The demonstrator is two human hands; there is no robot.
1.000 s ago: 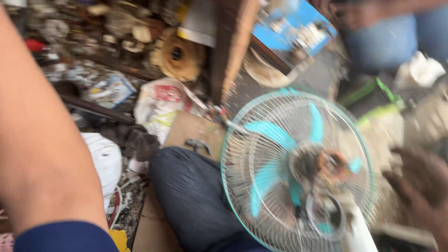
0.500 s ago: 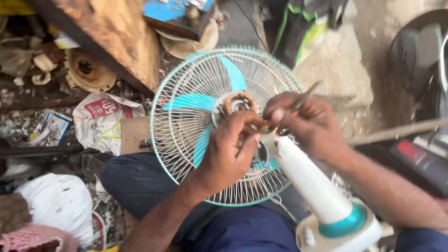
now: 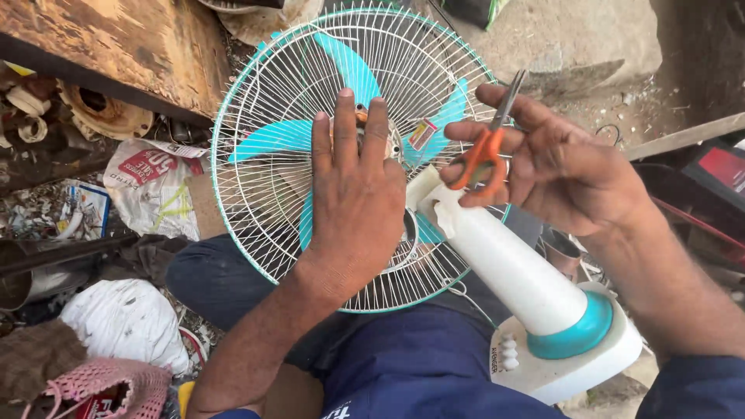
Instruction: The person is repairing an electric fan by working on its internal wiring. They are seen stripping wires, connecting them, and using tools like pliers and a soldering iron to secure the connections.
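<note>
A table fan lies tilted across my lap, its white wire cage (image 3: 264, 194) facing up and turquoise blades (image 3: 272, 140) behind the wires. My left hand (image 3: 353, 202) lies flat on the middle of the cage, fingers spread over the hub. My right hand (image 3: 559, 167) holds a pair of orange-handled scissors (image 3: 489, 151), blades pointing up, just above the top of the fan's white neck (image 3: 504, 264). The white base (image 3: 574, 365) with a turquoise collar and a row of buttons rests by my right forearm.
A rusty wooden board (image 3: 116, 46) lies at upper left, with scrap metal parts (image 3: 101, 112) beneath it. Plastic bags (image 3: 151, 186), a white sack (image 3: 124, 322) and a pink woven basket (image 3: 101, 384) crowd the left. A red-topped box (image 3: 722, 174) sits at right on dirt ground.
The view swung and steadied over the fan. My left hand has flattened onto the cage's middle, and my right hand with the scissors has shifted right, toward the neck.
</note>
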